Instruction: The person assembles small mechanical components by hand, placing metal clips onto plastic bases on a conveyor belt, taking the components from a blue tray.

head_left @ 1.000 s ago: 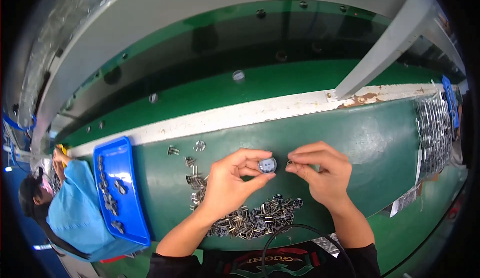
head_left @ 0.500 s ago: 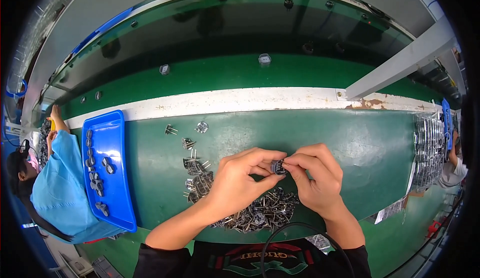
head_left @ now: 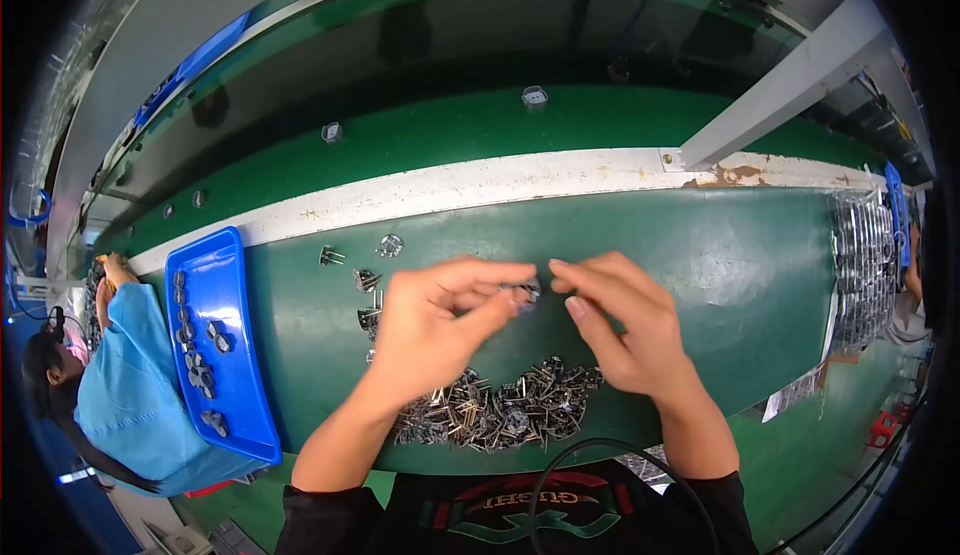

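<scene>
Between the thumb and fingers of my left hand is a small dark-grey electronic part, partly hidden and a little blurred. My right hand hovers just to its right, thumb and forefinger apart with nothing between them. Below both hands lies a heap of small circuit-board assemblies with metal pins. Several more lie loose beyond my left hand, among them a pinned board and a round board.
A blue tray with several grey housings stands at the left, beside a co-worker in a blue top. Past a white ledge runs a green conveyor belt carrying spaced parts. Clear plastic trays are stacked at right.
My right hand has let go of the small part and drawn away to the right. My left hand, still holding it, has shifted up and left.
</scene>
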`<state>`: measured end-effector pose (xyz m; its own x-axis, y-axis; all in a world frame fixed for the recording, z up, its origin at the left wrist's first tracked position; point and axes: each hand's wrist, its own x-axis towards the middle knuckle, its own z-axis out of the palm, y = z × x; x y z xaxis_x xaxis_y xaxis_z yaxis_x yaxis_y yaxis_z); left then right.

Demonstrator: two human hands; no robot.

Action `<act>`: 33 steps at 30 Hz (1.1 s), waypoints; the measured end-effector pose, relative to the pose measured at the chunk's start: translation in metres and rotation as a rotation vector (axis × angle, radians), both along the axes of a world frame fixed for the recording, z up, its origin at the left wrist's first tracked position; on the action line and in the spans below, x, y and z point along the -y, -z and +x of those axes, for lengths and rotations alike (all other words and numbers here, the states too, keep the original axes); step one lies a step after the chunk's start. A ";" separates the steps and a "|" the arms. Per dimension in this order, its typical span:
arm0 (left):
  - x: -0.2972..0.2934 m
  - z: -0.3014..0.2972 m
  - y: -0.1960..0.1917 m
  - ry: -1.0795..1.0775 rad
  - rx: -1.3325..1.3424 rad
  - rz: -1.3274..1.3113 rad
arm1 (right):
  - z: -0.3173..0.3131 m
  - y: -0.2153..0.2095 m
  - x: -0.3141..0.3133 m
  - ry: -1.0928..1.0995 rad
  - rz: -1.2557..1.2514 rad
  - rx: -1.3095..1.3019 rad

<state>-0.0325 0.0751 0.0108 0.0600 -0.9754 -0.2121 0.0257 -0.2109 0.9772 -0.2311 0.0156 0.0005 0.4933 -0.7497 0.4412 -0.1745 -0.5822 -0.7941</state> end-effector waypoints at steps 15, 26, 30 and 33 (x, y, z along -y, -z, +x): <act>0.194 0.067 0.061 -0.134 0.852 -0.251 | -0.032 0.025 0.009 -0.567 0.109 -0.428; 0.213 -0.021 0.050 0.080 1.095 -0.491 | -0.030 0.009 0.015 -0.185 0.224 -0.161; 0.204 -0.023 0.059 0.055 1.127 -0.596 | -0.037 0.019 0.028 -0.072 0.633 0.236; 0.151 -0.036 0.025 0.136 0.634 -0.383 | -0.046 0.015 0.030 0.057 0.521 0.335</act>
<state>-0.0686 -0.0761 -0.0141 -0.0682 -0.9815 0.1787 -0.5684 0.1855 0.8016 -0.2769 -0.0141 -0.0146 0.3444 -0.9292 0.1344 0.1145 -0.1005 -0.9883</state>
